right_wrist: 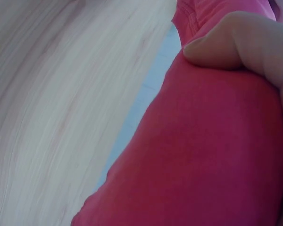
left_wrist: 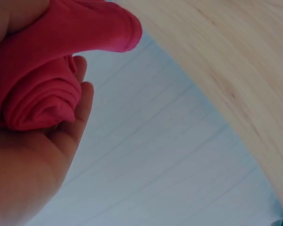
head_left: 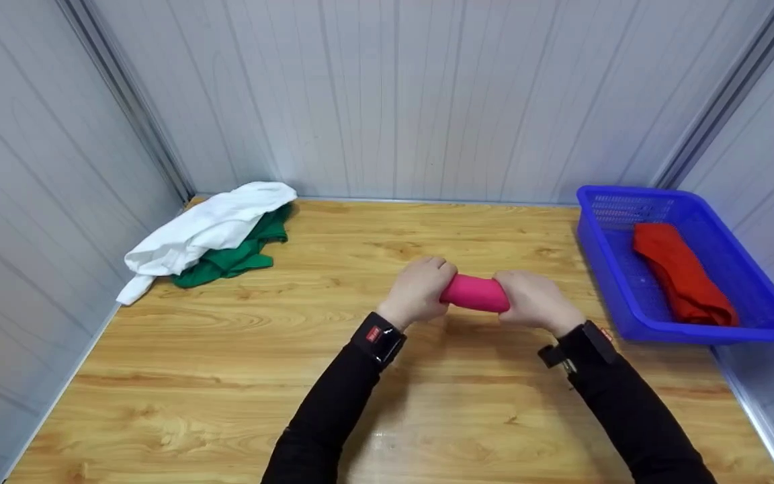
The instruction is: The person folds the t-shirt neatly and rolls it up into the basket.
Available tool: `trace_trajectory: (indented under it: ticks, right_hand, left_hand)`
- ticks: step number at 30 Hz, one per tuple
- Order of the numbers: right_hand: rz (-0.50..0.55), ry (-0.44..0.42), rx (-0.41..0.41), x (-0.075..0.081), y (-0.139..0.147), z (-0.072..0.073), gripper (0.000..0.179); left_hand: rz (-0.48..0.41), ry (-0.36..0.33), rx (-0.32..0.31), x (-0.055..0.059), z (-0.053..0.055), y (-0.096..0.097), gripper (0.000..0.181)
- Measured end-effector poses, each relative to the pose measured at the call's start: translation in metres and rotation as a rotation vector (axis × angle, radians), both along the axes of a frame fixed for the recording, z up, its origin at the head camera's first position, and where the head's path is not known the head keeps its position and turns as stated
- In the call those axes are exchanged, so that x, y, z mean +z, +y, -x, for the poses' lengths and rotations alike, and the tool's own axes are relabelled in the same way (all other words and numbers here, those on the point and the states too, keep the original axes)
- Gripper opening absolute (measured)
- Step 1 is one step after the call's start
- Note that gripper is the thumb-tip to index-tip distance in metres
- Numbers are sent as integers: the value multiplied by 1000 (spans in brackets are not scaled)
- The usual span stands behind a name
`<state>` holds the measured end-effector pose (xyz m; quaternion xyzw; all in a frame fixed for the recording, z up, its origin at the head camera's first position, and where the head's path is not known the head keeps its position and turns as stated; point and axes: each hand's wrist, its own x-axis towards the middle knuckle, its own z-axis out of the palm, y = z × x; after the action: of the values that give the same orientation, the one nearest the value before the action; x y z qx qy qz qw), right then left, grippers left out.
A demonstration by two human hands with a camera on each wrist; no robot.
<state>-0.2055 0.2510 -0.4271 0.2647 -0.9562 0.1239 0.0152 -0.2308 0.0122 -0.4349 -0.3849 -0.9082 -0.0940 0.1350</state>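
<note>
Both hands hold a pink rolled-up piece of clothing (head_left: 476,294) over the middle of the wooden table. The left hand (head_left: 420,289) grips one end and the right hand (head_left: 535,299) the other. In the left wrist view, the roll's end (left_wrist: 42,101) shows spiral layers, with a loose hemmed flap above it; the left fingers (left_wrist: 82,110) curl round from below. The right wrist view has the right thumb (right_wrist: 217,47) pressing on the smooth pink fabric (right_wrist: 217,141), which fills much of that view. The right hand's other fingers are mostly hidden.
A blue plastic basket (head_left: 602,269) stands at the right, with a folded red garment (head_left: 682,272) inside. At the back left, a white garment (head_left: 216,222) lies crumpled over a green one (head_left: 239,259). Grey panel walls (head_left: 387,101) enclose the wooden table (head_left: 226,376).
</note>
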Motion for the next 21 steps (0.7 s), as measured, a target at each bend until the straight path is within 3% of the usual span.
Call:
trace_trajectory:
  ticks: [7,12,21]
  right_hand:
    - [-2,1,-53,5,22,-5,39]
    - [4,11,-83,9,43,-8,36]
    - [8,1,-146,20,74,-17,41]
  left_hand:
    - [-72,42,18,-6,2,-7,66]
    - [-74,42,28,-2,0,-15,79]
    - [-31,-70,146,9,-9,-26,99]
